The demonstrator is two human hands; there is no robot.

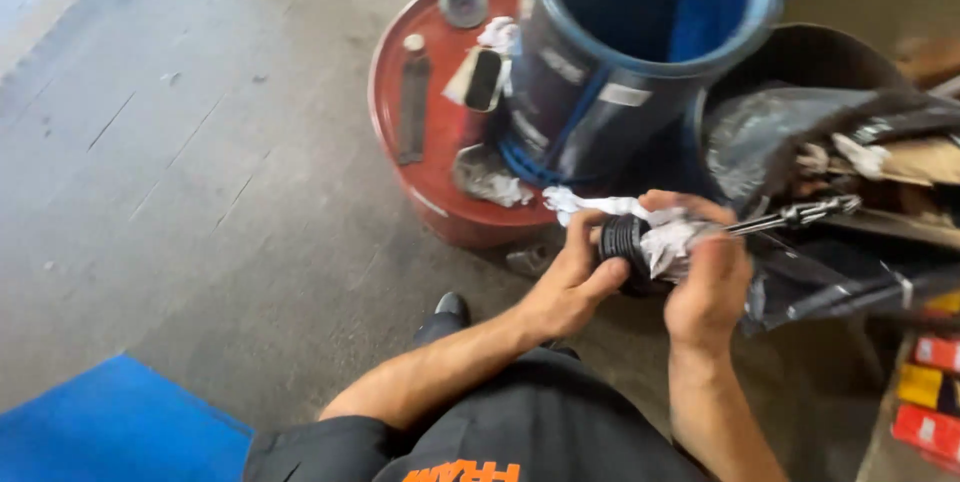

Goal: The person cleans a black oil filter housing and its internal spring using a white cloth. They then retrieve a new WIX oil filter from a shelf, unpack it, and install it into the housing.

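My left hand (575,282) grips a black ribbed round part (622,239) in front of my body. My right hand (705,277) presses a crumpled white paper rag (668,240) against that part and also holds a slim metal tool (795,215) that sticks out to the right. A loose end of the rag (585,204) trails to the upper left. Both hands hover above the concrete floor, just in front of a red drum (440,132).
A tall dark blue barrel (600,92) stands by the red drum, whose lid carries a flat dark tool (412,102), a small round cap (463,4) and rags. A bin with a black bag (800,132) of rubbish is at right. A blue mat (110,422) lies at lower left.
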